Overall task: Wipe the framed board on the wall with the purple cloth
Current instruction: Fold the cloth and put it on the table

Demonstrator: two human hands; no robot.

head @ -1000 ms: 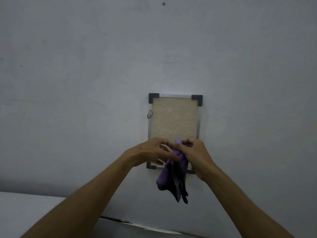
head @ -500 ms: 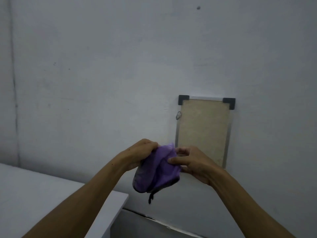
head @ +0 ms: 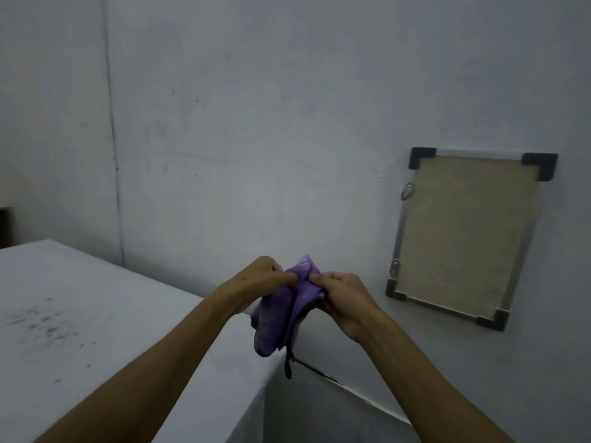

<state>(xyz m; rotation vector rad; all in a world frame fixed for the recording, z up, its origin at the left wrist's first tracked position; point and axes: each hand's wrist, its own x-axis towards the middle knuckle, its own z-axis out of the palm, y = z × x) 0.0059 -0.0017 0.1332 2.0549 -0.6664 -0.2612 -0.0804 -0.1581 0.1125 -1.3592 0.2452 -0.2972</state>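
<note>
Evidently regathering it for wiping, the left hand [head: 260,279] and right hand [head: 343,294] each pinched the crumpled purple cloth [head: 283,310] above the grey tabletop [head: 80,314], well left of the cork-coloured, metal-framed board [head: 465,235] on the wall.

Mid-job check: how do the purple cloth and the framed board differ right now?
The cloth is purple, soft and bunched; the board is tan, flat and rigid, with a metal frame and dark corner caps. The cloth is pinched between the left hand and right hand; the board hangs on the wall, untouched. The cloth sits left of and lower than the board, not touching it. Both are in full view.
</note>
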